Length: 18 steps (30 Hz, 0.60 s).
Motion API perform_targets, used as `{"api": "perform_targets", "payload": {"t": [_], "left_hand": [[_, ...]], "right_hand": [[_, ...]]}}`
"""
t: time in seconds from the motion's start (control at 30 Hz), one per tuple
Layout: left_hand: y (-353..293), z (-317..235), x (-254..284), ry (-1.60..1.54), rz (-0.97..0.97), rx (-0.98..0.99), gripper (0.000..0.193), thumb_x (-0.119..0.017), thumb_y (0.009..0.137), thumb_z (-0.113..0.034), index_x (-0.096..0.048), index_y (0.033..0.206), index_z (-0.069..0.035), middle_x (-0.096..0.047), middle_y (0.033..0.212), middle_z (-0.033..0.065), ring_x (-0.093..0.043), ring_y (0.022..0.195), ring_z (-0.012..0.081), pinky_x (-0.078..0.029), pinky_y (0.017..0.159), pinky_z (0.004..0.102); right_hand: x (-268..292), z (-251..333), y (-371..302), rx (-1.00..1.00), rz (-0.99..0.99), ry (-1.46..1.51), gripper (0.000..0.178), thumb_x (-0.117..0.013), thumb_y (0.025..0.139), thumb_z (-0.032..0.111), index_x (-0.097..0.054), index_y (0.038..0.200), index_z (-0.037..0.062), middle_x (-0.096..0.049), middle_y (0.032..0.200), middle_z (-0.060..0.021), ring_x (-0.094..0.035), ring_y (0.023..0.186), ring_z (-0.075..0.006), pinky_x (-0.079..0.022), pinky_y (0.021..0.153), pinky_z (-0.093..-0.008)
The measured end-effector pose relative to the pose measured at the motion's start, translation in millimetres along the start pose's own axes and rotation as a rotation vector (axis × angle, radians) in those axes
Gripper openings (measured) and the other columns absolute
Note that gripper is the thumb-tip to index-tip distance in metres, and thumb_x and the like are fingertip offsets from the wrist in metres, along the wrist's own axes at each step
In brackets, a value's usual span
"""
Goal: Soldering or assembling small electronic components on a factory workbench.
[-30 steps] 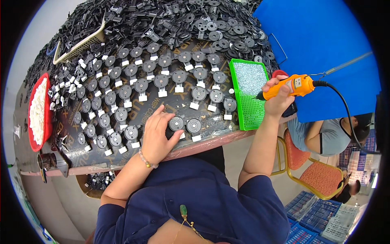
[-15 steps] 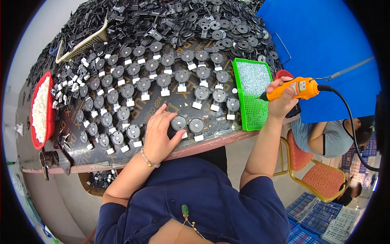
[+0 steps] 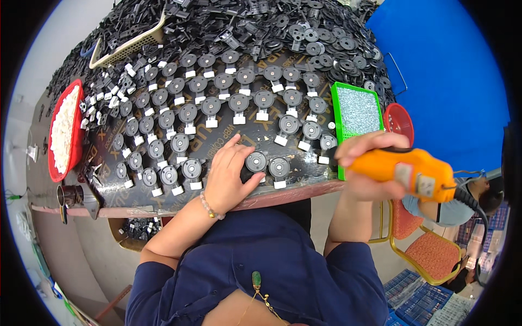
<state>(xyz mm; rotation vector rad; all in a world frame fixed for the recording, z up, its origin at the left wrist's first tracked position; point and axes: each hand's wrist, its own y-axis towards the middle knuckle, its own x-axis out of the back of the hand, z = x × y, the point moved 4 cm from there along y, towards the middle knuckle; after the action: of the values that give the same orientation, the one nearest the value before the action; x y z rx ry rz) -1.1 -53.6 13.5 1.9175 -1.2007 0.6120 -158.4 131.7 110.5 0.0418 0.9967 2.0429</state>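
Over the table's right front edge, my right hand (image 3: 372,182) is wrapped around an orange electric screwdriver (image 3: 416,173), its black nose pointing left and a black cord trailing from its back. My left hand (image 3: 225,176) rests on the table with fingers stretched, thumb and index apart beside a round black disc assembly (image 3: 256,161) with a white end piece. The hand is close against this part; whether it presses on it I cannot tell. A second disc assembly (image 3: 279,168) lies just right of it. Several more such disc assemblies (image 3: 239,102) stand in curved rows beyond.
A green tray (image 3: 338,108) of small silvery pieces, partly behind my right hand, stands beside a red bowl (image 3: 398,122). Loose black parts (image 3: 223,27) heap up at the back, around a beige basket (image 3: 130,46). A red basket (image 3: 79,136) of white pieces sits left.
The screwdriver in my right hand has come nearer and lower, away from the green tray's far part. My left hand keeps its place beside the disc assembly; the whole view has shifted slightly.
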Motion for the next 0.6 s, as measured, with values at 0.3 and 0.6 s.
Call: {"api": "perform_targets", "payload": {"t": [0.3, 0.6], "left_hand": [[-2, 3, 1, -0.020, -0.012, -0.009, 0.056, -0.081, 0.070, -0.018, -0.059, 0.119, -0.003, -0.060, 0.117, 0.0136, -0.049, 0.129, 0.0360, -0.040, 0.103, 0.0448], [-3, 3, 1, -0.027, -0.015, -0.022, 0.055, -0.081, 0.071, -0.017, -0.059, 0.120, -0.002, -0.060, 0.115, 0.0128, -0.050, 0.127, 0.0359, -0.041, 0.102, 0.0445]], "right_hand": [[-76, -45, -33, -0.381, 0.195, 0.167, 0.079, -0.066, 0.071, 0.071, -0.047, 0.105, 0.0020, -0.061, 0.080, -0.0107, -0.060, 0.060, -0.0155, -0.055, 0.062, -0.0311], [-78, -56, -36, -0.379, 0.180, 0.128, 0.078, -0.065, 0.071, 0.073, -0.046, 0.104, 0.0042, -0.059, 0.078, -0.0087, -0.059, 0.059, -0.0137, -0.054, 0.060, -0.0297]]}}
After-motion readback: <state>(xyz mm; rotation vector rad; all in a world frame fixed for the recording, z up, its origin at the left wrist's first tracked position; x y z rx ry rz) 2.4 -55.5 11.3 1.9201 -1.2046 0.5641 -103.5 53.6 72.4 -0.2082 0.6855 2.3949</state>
